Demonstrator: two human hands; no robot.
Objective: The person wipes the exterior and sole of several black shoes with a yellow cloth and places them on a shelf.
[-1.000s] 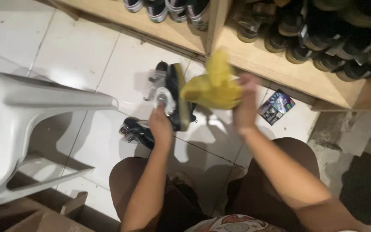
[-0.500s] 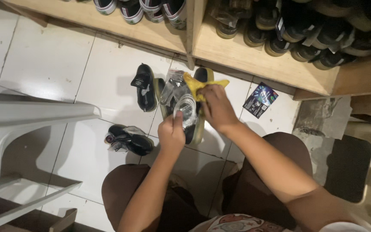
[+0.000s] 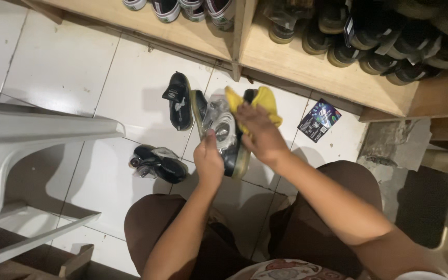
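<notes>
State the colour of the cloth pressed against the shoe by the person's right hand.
Yellow. The cloth under the right hand shows best in the head view, against the dark shoe.

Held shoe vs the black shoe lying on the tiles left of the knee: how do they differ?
The held shoe is off the floor, gripped by the left hand, with the right hand pressing a yellow cloth on it. The floor shoe lies untouched on its side on the white tiles. Both are dark, with clear plastic on them.

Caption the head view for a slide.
Left hand steadies a black shoe while the right hand presses a yellow cloth against it.
</notes>
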